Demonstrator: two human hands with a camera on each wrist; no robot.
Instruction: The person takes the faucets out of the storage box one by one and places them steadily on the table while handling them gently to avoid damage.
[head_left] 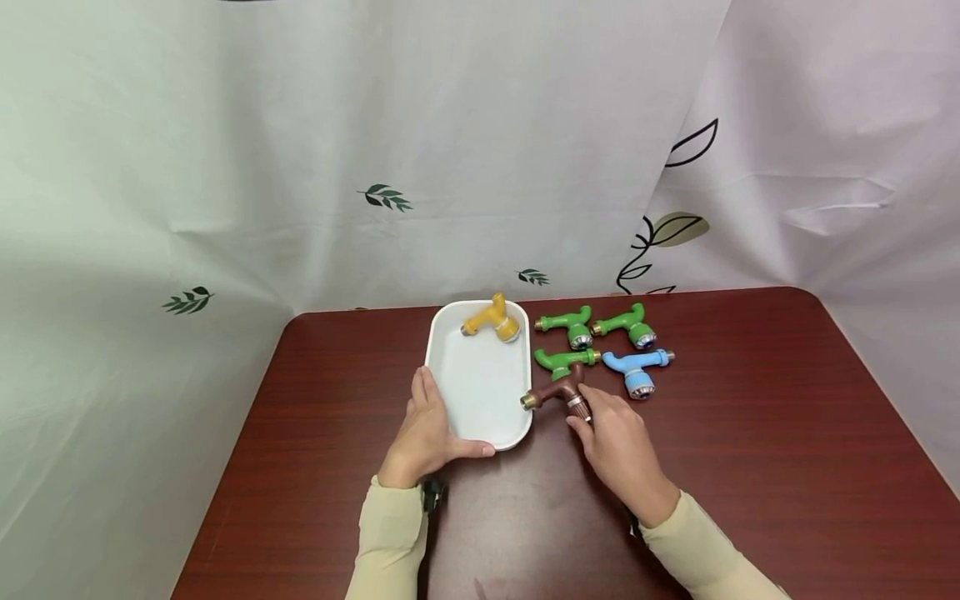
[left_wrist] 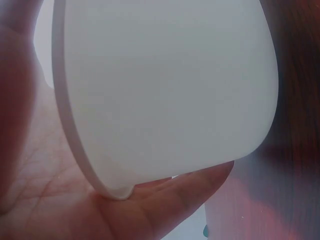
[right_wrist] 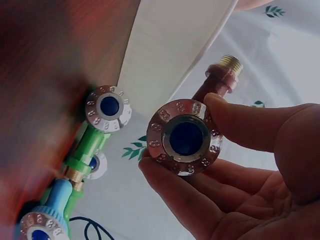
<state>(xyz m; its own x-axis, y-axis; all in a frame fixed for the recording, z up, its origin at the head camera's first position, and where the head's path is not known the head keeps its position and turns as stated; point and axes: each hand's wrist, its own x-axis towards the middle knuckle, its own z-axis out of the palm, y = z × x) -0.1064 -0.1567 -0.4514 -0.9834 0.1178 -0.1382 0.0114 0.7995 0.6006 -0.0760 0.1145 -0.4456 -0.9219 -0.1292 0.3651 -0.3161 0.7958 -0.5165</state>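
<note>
My right hand [head_left: 618,442] pinches a brown plastic tap [head_left: 557,390] by its knob, thumb on one side and fingers on the other. Its brass threaded end points left, over the right rim of a white tray [head_left: 480,396]. The right wrist view shows the knob's chrome face with a blue centre. Against the tray's near left corner rests my left hand [head_left: 427,429], fingers straight along the left side and thumb along the near rim. A yellow tap [head_left: 495,321] lies inside the tray at its far end.
Right of the tray lie two green taps [head_left: 566,325] [head_left: 626,325] at the back. A third green tap [head_left: 558,361], partly hidden by the brown one, and a blue tap [head_left: 637,367] lie nearer. A patterned white curtain [head_left: 465,167] hangs behind the reddish-brown table [head_left: 772,400].
</note>
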